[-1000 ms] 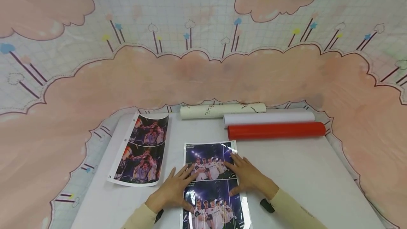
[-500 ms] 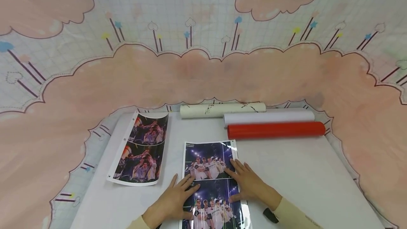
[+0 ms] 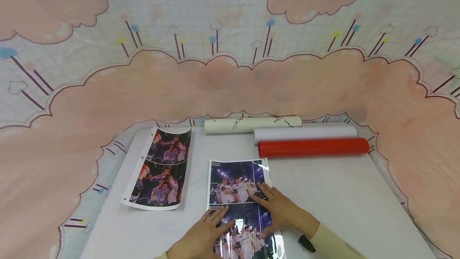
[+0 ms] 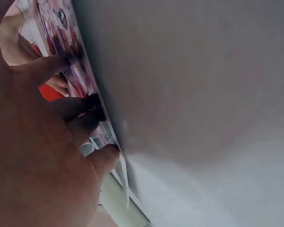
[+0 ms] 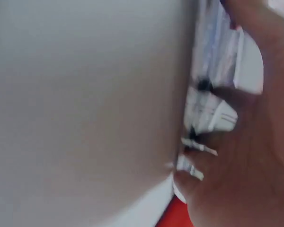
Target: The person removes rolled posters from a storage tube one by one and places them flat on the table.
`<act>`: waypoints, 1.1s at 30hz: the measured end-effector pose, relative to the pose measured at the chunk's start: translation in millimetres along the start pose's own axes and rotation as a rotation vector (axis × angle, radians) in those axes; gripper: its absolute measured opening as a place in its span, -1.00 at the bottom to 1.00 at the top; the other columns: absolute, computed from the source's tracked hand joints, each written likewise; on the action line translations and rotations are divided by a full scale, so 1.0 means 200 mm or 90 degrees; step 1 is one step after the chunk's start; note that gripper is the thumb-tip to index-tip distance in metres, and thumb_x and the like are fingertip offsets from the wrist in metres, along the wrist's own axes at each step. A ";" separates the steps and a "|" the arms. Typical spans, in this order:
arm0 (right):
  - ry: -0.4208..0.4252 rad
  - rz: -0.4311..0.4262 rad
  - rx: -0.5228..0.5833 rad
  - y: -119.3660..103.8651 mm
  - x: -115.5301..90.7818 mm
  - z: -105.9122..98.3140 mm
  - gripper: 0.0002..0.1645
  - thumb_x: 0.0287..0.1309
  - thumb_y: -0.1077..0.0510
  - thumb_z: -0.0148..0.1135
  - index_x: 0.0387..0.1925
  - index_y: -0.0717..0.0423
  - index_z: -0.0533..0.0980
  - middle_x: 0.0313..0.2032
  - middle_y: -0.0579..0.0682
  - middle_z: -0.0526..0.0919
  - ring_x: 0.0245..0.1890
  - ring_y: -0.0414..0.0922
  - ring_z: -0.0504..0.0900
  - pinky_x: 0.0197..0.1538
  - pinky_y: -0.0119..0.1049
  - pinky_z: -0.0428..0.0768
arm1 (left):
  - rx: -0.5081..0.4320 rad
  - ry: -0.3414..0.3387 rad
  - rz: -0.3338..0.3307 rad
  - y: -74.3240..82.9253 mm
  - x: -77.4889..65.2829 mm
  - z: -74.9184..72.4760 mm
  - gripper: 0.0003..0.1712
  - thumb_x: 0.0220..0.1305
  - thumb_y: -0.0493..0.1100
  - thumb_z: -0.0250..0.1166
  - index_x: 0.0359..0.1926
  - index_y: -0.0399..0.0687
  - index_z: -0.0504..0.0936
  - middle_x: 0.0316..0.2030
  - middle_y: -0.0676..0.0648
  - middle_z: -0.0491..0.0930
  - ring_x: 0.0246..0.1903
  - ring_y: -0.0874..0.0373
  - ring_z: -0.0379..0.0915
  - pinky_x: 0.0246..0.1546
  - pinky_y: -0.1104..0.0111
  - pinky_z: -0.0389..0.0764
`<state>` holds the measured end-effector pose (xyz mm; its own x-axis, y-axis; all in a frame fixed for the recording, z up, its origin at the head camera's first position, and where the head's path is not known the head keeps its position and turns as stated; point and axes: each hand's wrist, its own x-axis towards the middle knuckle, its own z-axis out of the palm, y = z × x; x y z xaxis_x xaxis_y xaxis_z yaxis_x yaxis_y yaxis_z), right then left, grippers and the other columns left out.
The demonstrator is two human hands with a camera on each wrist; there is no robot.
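Between my hands on the white table lies a glossy photo sheet (image 3: 237,179) with two group photos, one above the other. My left hand (image 3: 201,235) rests on its lower left side, fingers spread over the lower photo. On the right edge, near the line between the two photos, rests my right hand (image 3: 282,211), its fingers extended. In the left wrist view the fingertips of my left hand (image 4: 42,132) touch the sheet's surface close to its edge. The right wrist view shows my right hand (image 5: 241,151) with its fingertips on the sheet too, somewhat blurred.
A second photo sheet (image 3: 163,171), slightly curled, lies to the left. At the back are a cream roll (image 3: 251,125), a white roll (image 3: 305,133) and a red roll (image 3: 312,147). A patterned cloth (image 3: 230,87) surrounds the table (image 3: 345,195).
My left hand has slid down and a little to the right over the sheet. The right hand has moved slightly down along the right edge. The sheet stays nearly in place.
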<state>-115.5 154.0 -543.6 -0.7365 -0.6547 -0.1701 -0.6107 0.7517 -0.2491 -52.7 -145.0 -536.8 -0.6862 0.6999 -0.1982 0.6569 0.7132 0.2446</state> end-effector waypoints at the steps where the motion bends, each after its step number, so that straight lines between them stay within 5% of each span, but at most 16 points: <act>1: -0.010 -0.002 0.001 0.00 -0.01 0.00 0.44 -0.54 -0.56 0.49 0.46 -0.14 0.21 0.51 0.27 0.01 0.49 0.24 0.10 0.45 0.13 0.23 | -0.003 -0.002 -0.006 0.00 0.00 0.00 0.19 -0.18 0.55 0.35 0.48 0.29 0.20 0.53 -0.15 0.05 0.47 -0.10 0.09 0.33 -0.12 0.32; 10: 0.007 0.019 0.043 0.00 -0.02 0.00 0.45 -0.60 -0.54 0.51 0.46 -0.22 0.21 0.53 0.20 0.00 0.49 0.21 0.12 0.38 0.12 0.34 | -0.023 0.012 -0.003 -0.05 0.00 0.00 0.22 -0.15 0.61 0.27 0.50 0.23 0.18 0.53 -0.15 0.04 0.48 -0.15 0.06 0.36 -0.09 0.29; 18: 0.015 0.037 0.052 -0.02 0.01 0.00 0.44 -0.63 -0.57 0.49 0.44 -0.21 0.25 0.52 0.21 0.04 0.49 0.21 0.11 0.41 0.13 0.29 | -0.026 0.039 0.008 -0.05 -0.03 0.03 0.06 0.01 0.53 0.24 0.46 0.19 0.26 0.48 -0.22 0.14 0.43 -0.28 0.10 0.26 -0.28 0.29; 27: 0.049 0.053 0.139 -0.07 -0.05 0.02 0.28 -0.43 -0.35 0.59 0.41 -0.07 0.30 0.52 0.26 -0.01 0.45 0.37 0.08 0.20 0.26 0.47 | -0.073 0.061 -0.046 -0.03 -0.07 0.06 0.02 -0.01 0.41 0.36 0.44 0.17 0.30 0.47 -0.26 0.16 0.42 -0.41 0.04 0.27 -0.33 0.21; 33: 0.163 0.140 0.221 -0.05 -0.07 0.04 -0.11 -0.12 -0.11 0.54 0.27 0.03 0.44 0.48 0.24 0.13 0.40 0.30 0.25 0.25 0.25 0.44 | -0.177 0.075 -0.143 -0.01 -0.10 0.07 0.03 -0.05 0.31 0.44 0.40 0.01 0.35 0.47 -0.46 0.00 0.42 -0.55 -0.15 0.32 -0.37 0.06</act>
<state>-96.3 154.7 -546.7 -0.9116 -0.4102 -0.0252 -0.3317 0.7706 -0.5442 -36.6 -160.4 -546.9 -0.8451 0.5068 -0.1701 0.3872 0.7998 0.4587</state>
